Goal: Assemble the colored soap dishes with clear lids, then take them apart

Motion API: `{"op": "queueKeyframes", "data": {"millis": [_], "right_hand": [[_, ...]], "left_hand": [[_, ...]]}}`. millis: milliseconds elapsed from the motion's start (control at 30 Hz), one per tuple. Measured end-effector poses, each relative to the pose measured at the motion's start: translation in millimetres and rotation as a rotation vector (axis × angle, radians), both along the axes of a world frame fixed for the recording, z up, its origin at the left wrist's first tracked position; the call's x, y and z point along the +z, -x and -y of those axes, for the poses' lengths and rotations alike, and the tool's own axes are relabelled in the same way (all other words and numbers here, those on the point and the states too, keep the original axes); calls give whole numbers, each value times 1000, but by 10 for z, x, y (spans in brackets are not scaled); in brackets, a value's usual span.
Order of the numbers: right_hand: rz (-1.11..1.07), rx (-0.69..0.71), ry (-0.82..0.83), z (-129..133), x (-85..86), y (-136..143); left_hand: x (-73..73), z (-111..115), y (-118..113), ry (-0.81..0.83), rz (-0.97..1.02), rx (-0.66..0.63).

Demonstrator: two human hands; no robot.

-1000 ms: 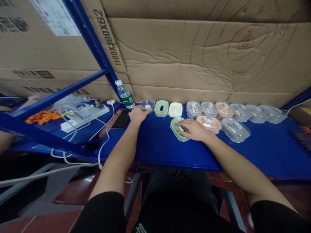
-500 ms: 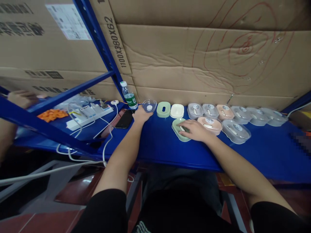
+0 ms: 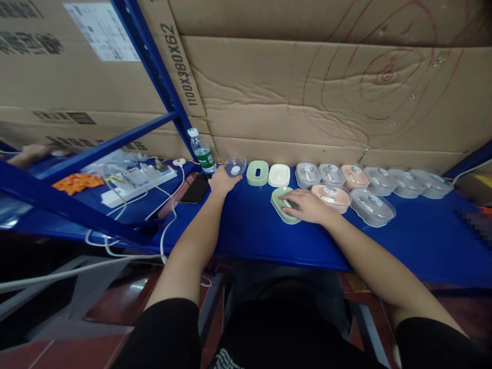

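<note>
My left hand (image 3: pixel 223 182) is at the near edge of a clear plastic lid (image 3: pixel 235 165) with a white round spot, its fingers and thumb curled around the edge. My right hand (image 3: pixel 307 205) reaches over a light green container (image 3: pixel 279 206), fingers bent at a small white piece (image 3: pixel 287 204) in its top; the fingertips are partly hidden. Behind, between the hands, stand a green oval-slotted cover (image 3: pixel 257 177) and a shallow cream-white tray (image 3: pixel 279 175). A closed peach container (image 3: pixel 331 199) sits just right of my right hand.
Several lidded grey containers (image 3: pixel 372 206) stand at right, some along the cardboard wall (image 3: pixel 269 102). A water bottle (image 3: pixel 203 154), black phone (image 3: pixel 195 188) and power strip (image 3: pixel 140 184) with cables are at left, near a blue post (image 3: pixel 161 66). Another person's hand (image 3: pixel 33 152) shows far left.
The view has shifted slightly. Both my hands keep their places at the clear lid and the green container. The other person's hand at far left has moved.
</note>
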State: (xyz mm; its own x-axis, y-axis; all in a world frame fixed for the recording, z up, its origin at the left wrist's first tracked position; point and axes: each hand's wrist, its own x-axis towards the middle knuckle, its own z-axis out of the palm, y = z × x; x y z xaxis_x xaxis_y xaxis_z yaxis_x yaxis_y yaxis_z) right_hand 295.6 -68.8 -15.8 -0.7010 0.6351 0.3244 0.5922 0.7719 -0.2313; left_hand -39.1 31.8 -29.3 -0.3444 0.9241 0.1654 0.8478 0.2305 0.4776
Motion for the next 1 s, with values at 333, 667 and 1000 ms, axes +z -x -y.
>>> {"op": "queueKeyframes", "data": {"millis": [333,667,1000], "right_hand": [[1,-4,-11,-4,-8,2],[-25,2,-6,13,1,-5],[-38,15,-31,-5,4,14]], "left_hand": [[38,38,-11,-10,6,43],[21,103,-92,-170,-129,64],[4,320,-855,-316,-423,-797]]}}
